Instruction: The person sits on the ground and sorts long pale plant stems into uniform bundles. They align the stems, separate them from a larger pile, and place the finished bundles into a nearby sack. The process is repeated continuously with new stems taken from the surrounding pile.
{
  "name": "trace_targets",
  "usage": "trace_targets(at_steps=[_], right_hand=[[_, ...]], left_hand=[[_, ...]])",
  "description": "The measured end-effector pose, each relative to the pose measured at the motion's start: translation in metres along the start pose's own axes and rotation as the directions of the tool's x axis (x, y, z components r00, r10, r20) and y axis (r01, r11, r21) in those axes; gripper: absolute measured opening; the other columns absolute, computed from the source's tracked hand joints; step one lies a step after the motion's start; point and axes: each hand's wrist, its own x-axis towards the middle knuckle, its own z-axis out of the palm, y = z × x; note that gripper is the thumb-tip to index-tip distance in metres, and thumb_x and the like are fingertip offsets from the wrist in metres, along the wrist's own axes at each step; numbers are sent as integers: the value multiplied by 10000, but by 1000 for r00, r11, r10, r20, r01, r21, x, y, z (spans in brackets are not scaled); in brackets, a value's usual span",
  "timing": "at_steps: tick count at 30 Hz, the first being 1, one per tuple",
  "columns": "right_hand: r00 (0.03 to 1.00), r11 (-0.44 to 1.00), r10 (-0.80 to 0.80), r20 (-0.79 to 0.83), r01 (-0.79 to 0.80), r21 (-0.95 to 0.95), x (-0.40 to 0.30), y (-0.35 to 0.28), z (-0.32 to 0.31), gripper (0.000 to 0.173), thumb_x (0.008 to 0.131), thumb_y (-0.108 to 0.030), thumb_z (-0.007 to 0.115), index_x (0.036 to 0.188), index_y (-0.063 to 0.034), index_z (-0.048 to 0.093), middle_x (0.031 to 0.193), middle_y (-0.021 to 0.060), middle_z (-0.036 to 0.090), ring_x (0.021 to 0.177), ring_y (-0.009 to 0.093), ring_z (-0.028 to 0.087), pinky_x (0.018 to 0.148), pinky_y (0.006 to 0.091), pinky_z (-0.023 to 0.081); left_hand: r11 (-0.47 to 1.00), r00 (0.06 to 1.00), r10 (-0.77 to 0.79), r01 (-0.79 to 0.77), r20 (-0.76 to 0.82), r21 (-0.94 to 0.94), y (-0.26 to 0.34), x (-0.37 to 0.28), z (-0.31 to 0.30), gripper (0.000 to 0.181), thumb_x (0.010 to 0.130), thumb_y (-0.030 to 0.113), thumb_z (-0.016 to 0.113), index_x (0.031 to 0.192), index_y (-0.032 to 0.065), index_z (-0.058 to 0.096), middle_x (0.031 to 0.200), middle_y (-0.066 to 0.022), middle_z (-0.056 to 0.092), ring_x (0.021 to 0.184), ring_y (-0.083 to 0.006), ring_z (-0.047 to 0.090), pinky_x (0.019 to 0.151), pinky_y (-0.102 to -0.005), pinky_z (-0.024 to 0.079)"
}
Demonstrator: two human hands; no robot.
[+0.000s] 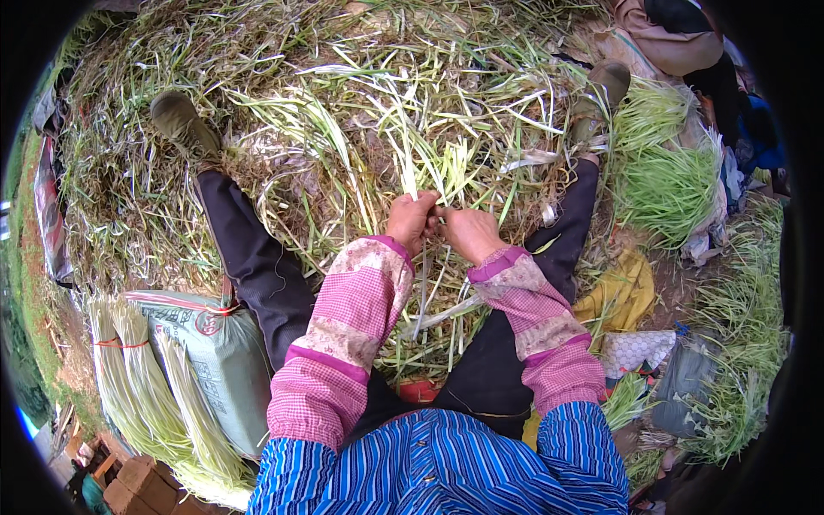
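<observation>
My left hand (pixel 412 219) is closed on pale leafy stalks, whose whitish-green leaves (pixel 407 164) fan out beyond it over the littered ground. Against it, fingertips meeting, is my right hand (pixel 471 232), its fingers bent and pinched; thin pale strands hang below the two hands, but which hand holds them is hard to see. Light green cut leaves (pixel 456 168) lie just beyond my right hand. On the left, bundles of long pale stalks (pixel 145 393), some tied with a red band, lean on a pale green woven sack (pixel 222 367).
Discarded leaves and stalks (pixel 270 58) cover the ground between my outstretched legs. Heaps of green leafy stalks (pixel 673 187) lie at the right, near a yellow cloth or bag (pixel 621 290) and a grey plastic bag (pixel 685 386). Another person (pixel 682 38) is at the upper right. Bricks (pixel 141 483) stand lower left.
</observation>
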Motion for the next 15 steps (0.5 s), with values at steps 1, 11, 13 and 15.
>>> trace_targets(at_steps=[1, 11, 13, 15], right_hand=[[1000, 1000, 6, 25, -6, 18, 3, 3, 9, 157, 714, -157, 578, 842, -68, 584, 679, 89, 593, 616, 230, 582, 554, 352, 461], [941, 952, -258, -218, 286, 109, -55, 3, 36, 87, 652, -67, 517, 726, -43, 557, 734, 84, 485, 744, 246, 497, 621, 361, 411], [916, 891, -338, -217, 386, 241, -77, -5, 40, 57, 650, -53, 514, 698, -25, 524, 711, 97, 473, 686, 259, 502, 605, 362, 421], [893, 863, -377, -246, 435, 257, -98, -12, 35, 57, 658, -55, 520, 667, -21, 475, 683, 116, 461, 663, 270, 512, 574, 366, 425]], left_hand=[[993, 999, 0, 6, -45, 116, -12, 14, 3, 114, 799, 136, 529, 725, 49, 532, 519, -3, 495, 380, -57, 390, 322, -197, 291], [930, 976, 147, -82, -159, 358, -28, 11, -2, 126, 790, 178, 557, 765, 54, 566, 614, -24, 565, 467, -66, 422, 426, -212, 344], [979, 970, 146, -115, -192, 166, -8, -14, -10, 118, 822, 185, 518, 769, 80, 527, 639, -17, 578, 458, -51, 394, 388, -183, 314], [977, 949, 204, -183, -240, 106, 4, -31, -24, 114, 840, 189, 491, 769, 99, 496, 653, -17, 583, 460, -41, 391, 365, -162, 298]])
